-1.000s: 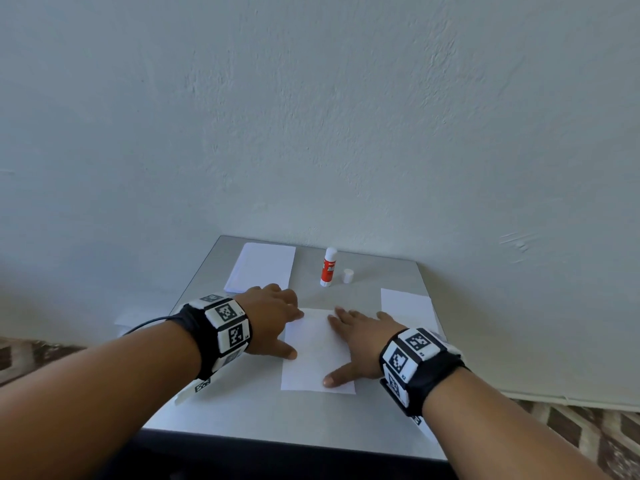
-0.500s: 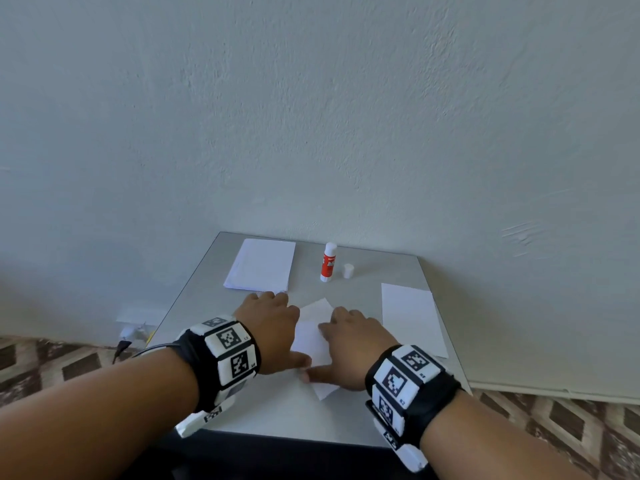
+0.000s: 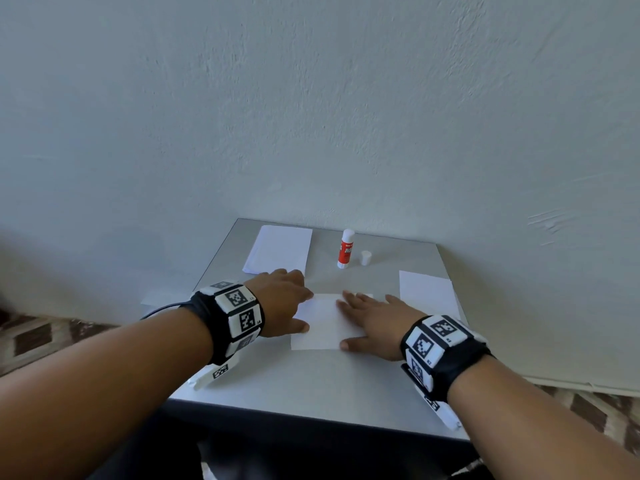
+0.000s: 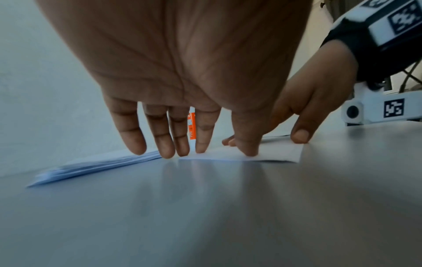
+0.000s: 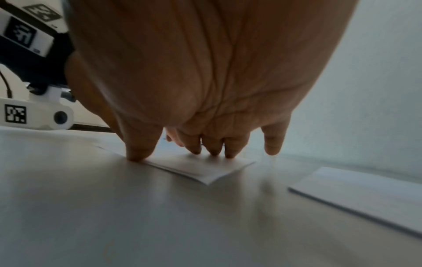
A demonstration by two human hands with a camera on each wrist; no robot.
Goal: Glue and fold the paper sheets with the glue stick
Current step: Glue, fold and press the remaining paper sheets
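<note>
A folded sheet [image 3: 323,322] lies flat near the middle of the tabletop [image 3: 311,382]. The left hand [image 3: 282,303], fingers straight, presses its left edge with the thumb and fingertips. The right hand [image 3: 372,322], fingers spread flat, presses its right part, thumb at the near edge. A paper stack [image 3: 278,249] sits at the far left corner, and another sheet [image 3: 427,294] lies along the right edge. The glue stick [image 3: 346,248] stands uncapped by the far edge, its cap [image 3: 365,257] just beside it on the right.
</note>
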